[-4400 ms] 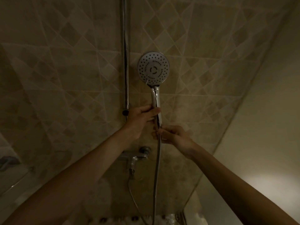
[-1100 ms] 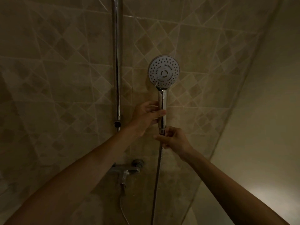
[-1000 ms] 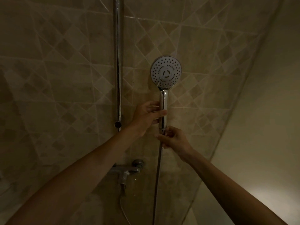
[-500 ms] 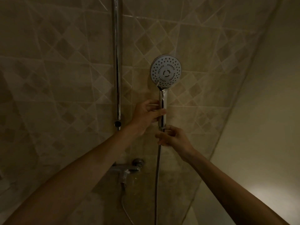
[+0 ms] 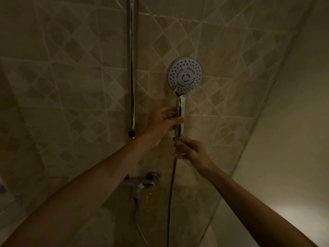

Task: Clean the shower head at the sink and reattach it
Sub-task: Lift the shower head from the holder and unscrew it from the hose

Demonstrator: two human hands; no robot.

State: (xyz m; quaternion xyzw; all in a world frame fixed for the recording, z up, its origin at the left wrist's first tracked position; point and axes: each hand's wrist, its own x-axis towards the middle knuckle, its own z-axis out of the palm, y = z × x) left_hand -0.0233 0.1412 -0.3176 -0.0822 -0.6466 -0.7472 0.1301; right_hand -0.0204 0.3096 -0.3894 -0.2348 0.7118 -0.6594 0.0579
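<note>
The shower head [image 5: 185, 75] has a round white spray face and a chrome handle, held upright in front of the tiled wall. My left hand [image 5: 162, 124] grips the handle around its middle. Just below the handle's lower end, my right hand [image 5: 190, 150] pinches the top of the metal hose [image 5: 171, 189] at its connector. The hose hangs straight down out of view. The joint between handle and hose is partly hidden by my fingers.
A chrome riser rail [image 5: 131, 68] runs vertically to the left of the shower head. A chrome mixer tap [image 5: 139, 184] sits on the wall below my hands. A plain wall [image 5: 284, 139] closes the right side. The room is dim.
My right hand has slid slightly lower on the hose connector, a small gap showing under the handle's end. The left hand keeps its grip; the shower head has barely moved.
</note>
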